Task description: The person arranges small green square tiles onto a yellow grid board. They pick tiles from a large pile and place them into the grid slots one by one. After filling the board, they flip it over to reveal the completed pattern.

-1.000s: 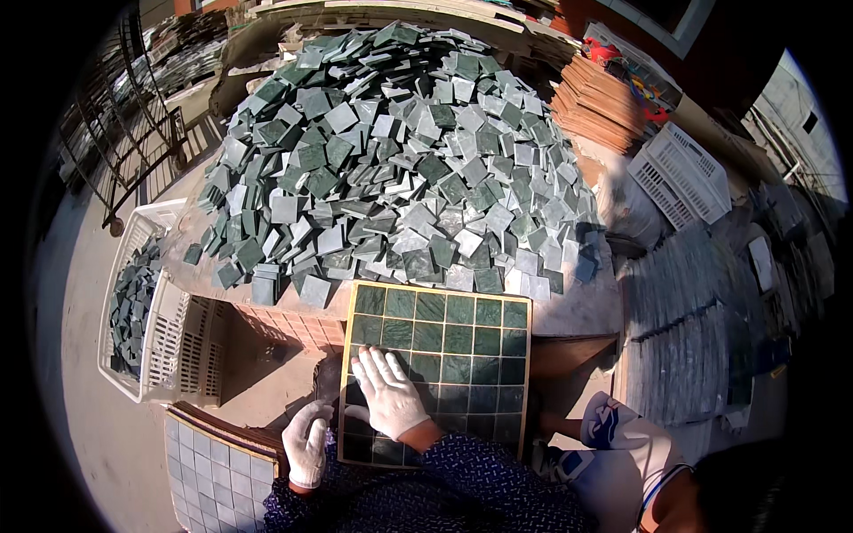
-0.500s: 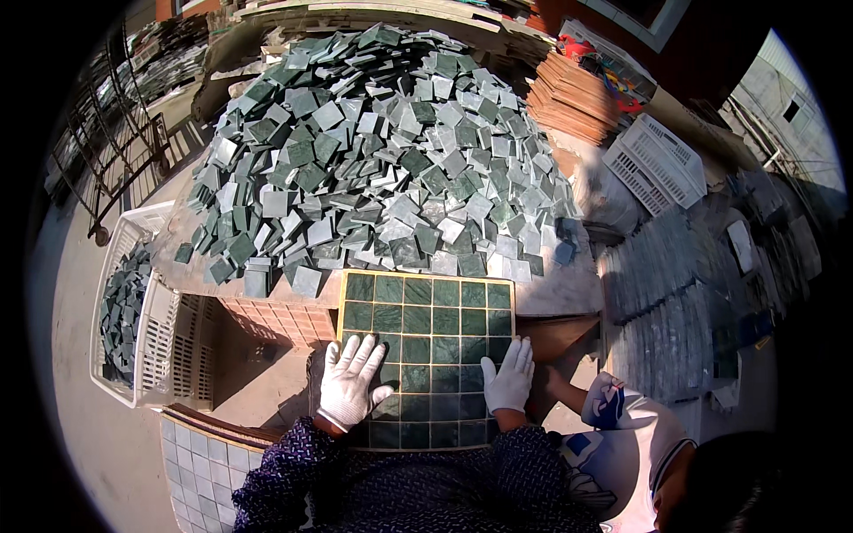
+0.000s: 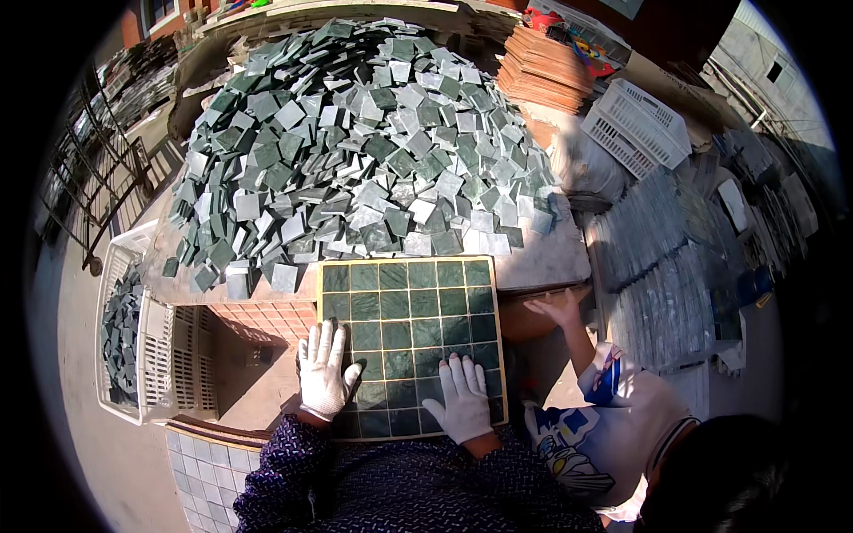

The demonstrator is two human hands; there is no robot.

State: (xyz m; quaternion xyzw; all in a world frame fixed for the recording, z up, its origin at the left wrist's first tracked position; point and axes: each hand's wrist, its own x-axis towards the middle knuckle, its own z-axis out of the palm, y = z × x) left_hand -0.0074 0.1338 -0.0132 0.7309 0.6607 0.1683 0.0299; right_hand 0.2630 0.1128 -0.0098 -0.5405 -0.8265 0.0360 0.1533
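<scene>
A square frame filled with green tiles (image 3: 410,315) lies in front of me, its grid edged in yellow. My left hand (image 3: 325,369), in a white glove, rests flat on the frame's left edge. My right hand (image 3: 460,400), also gloved in white, lies flat on the tiles near the lower right part. Neither hand holds anything. Behind the frame rises a big heap of loose green square tiles (image 3: 355,133) on a table.
Another person in a white printed shirt (image 3: 613,426) stands at my right, one bare hand (image 3: 555,308) at the table edge. A white crate (image 3: 147,346) with tiles stands left, another white crate (image 3: 635,124) far right. Stacked tile sheets (image 3: 666,258) lie right.
My right hand slid from the frame's right edge to its lower middle. My left hand stays at the left edge. The other person's hand now shows at the table edge.
</scene>
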